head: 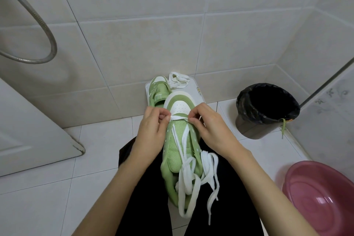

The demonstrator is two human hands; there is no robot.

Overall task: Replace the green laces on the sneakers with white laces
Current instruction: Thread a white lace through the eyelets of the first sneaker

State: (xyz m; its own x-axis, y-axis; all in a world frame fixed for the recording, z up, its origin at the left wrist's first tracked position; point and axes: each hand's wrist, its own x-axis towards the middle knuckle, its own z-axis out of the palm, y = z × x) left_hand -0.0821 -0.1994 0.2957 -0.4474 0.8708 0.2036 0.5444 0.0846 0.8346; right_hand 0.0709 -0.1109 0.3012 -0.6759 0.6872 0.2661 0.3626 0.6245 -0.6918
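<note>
A green sneaker [177,151] with a white toe lies on my lap, toe pointing away from me. A white lace [188,176] crosses its lowest eyelets near the toe and trails loose over the tongue and heel. My left hand [153,130] pinches the lace at the sneaker's left side. At the right side my right hand [208,126] pinches the same lace. The second green sneaker [158,91] sits beyond on a white scale [194,90], without a lace. Another white lace [178,79] is bunched beside it. A green lace [283,127] hangs over the bin's rim.
A bin [266,110] lined with a black bag stands on the tiled floor at right. A pink basin [321,195] is at the lower right. A shower hose [44,30] loops at upper left, and a white door [28,130] stands open at left.
</note>
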